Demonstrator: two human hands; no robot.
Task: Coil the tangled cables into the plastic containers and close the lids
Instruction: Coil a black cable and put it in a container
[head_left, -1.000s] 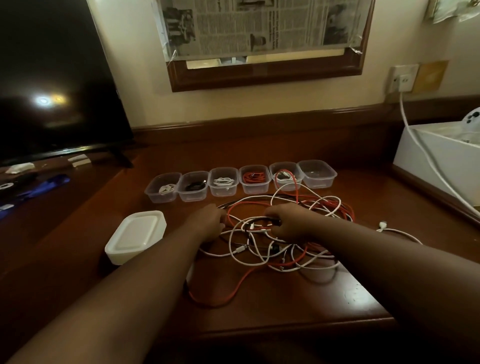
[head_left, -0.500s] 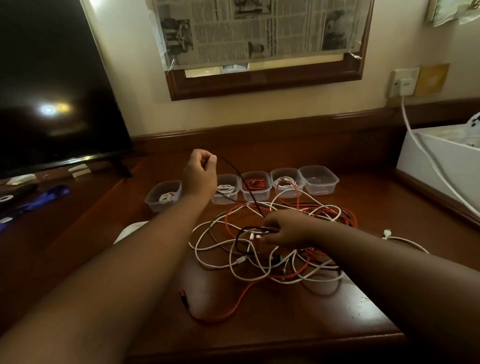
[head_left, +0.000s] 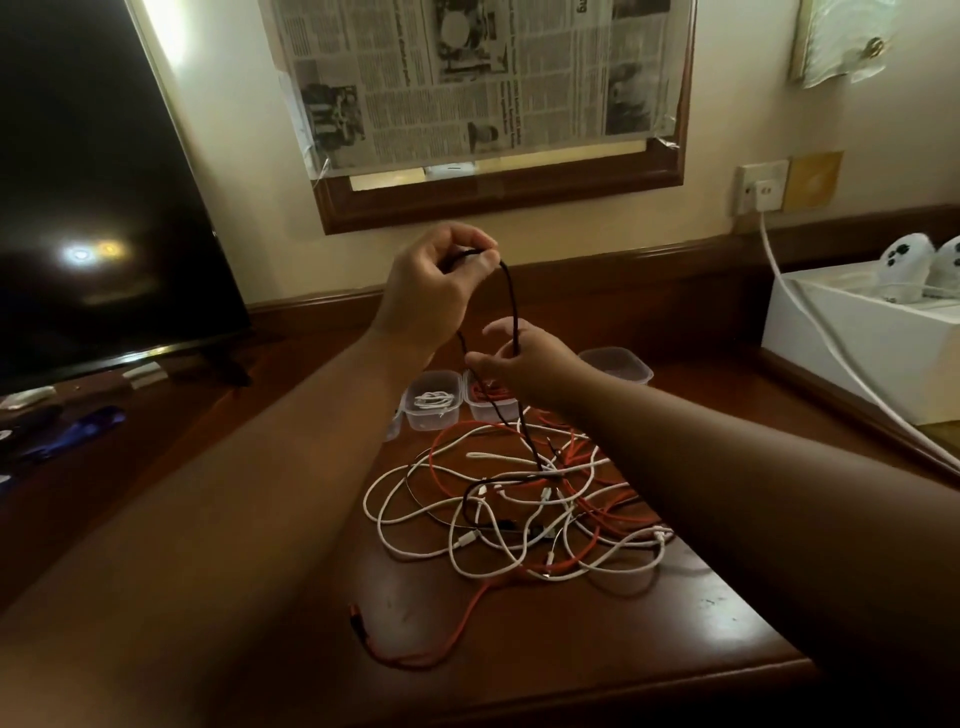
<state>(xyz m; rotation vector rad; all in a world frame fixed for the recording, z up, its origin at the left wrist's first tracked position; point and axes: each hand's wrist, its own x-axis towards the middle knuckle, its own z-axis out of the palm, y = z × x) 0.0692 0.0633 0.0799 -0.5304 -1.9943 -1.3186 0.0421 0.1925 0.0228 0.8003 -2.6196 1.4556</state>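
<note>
The left hand (head_left: 434, 283) is pinching a thin black cable (head_left: 511, 306) between thumb and fingertips, and the cable is hanging almost straight down from that pinch to the right hand (head_left: 524, 364), whose fingers are curling loosely around it below. Under the right hand it is trailing into the tangled pile of white and red cables (head_left: 519, 514) on the dark wooden desk (head_left: 649, 639). Both hands have risen since half a second ago.

both hands (head_left: 434, 291) (head_left: 524, 364) pinch a raised black cable (head_left: 511, 301).
</note>
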